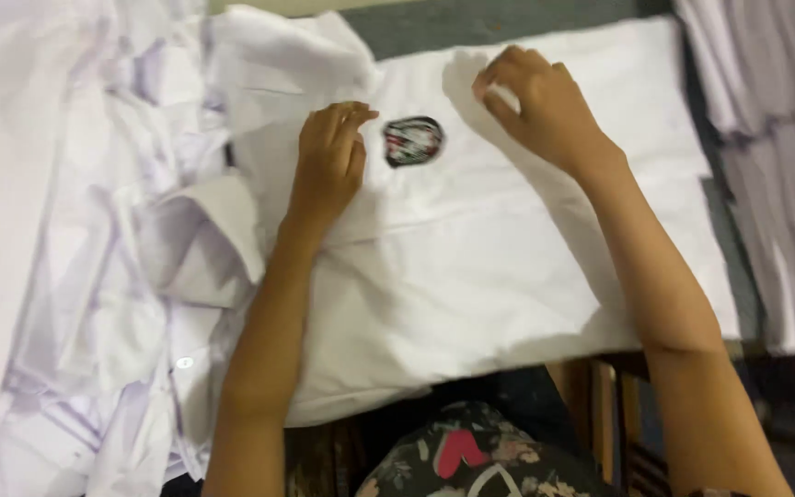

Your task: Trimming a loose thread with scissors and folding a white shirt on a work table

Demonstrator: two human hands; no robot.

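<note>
Two hands rest on a white shirt (508, 248) spread across the counter's middle. Left hand (328, 161) lies flat, holding nothing, beside the dark badge (413, 141); right hand (537, 103) pinches fabric. Risk: the pinch could drag fresh creases.

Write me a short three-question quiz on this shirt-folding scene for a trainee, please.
1. True or false: the left hand rests flat on the white shirt, left of the dark badge.
2. Which hand pinches the cloth beyond the badge?
A. the right hand
B. the left hand
C. neither
3. Fill in: a stack of folded white cloth lies at the ____ edge of the picture.

Key: 1 true; 2 A; 3 right.
</note>
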